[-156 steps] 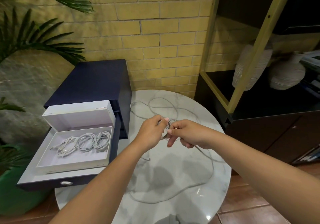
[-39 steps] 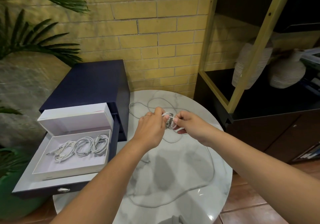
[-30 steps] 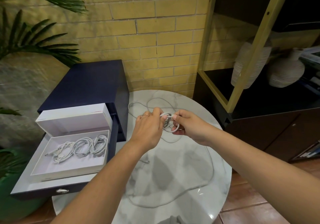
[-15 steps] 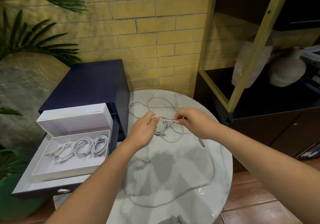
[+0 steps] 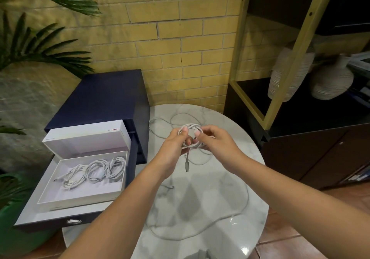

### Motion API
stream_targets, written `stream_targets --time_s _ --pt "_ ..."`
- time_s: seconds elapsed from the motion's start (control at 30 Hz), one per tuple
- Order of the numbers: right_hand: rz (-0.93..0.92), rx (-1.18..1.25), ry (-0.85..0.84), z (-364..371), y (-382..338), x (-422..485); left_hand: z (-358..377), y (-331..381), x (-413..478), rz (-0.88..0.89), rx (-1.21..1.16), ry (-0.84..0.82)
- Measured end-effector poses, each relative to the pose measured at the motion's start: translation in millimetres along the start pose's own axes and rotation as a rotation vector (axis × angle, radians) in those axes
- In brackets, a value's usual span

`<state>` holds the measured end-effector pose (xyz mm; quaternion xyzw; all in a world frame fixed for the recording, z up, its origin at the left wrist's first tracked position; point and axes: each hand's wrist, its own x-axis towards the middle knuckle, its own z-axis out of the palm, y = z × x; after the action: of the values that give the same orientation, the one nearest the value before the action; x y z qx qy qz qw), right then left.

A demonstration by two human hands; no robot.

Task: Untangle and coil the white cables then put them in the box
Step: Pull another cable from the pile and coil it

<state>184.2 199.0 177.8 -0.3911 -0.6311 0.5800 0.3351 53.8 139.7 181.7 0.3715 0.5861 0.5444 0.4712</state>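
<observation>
A round marble table [image 5: 220, 204] carries a loose white cable [image 5: 247, 195] sprawled in wide loops. To its left, an open navy drawer [image 5: 30, 216] holds the white box [image 5: 66, 193], with three coiled cables [image 5: 96, 171] inside. Both forearms reach forward over the tabletop, the hands close together. The left hand [image 5: 173, 145] and right hand [image 5: 216, 141] pinch opposite sides of a small coil [image 5: 190, 127], thumbs on top. A plug [image 5: 187, 165] dangles beneath, seemingly that coil's end.
</observation>
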Motion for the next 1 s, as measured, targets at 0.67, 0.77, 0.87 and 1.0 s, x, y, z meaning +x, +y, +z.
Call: stream_targets --time_s 0.67,0.77,0.87,1.0 --pt "0.042 0.126 -0.037 -5 -15 -3 -11 0 0 0.065 0.276 0.031" --pt "0.018 0.077 -0.01 -3 -13 0 -11 4 -3 0.06 0.173 -0.006" --pt "0.005 0.038 0.034 -3 -12 0 -13 4 -3 -0.001 0.134 -0.032" --pt "-0.072 -0.115 0.088 2 -16 -1 -15 1 -4 -0.074 0.032 -0.07"
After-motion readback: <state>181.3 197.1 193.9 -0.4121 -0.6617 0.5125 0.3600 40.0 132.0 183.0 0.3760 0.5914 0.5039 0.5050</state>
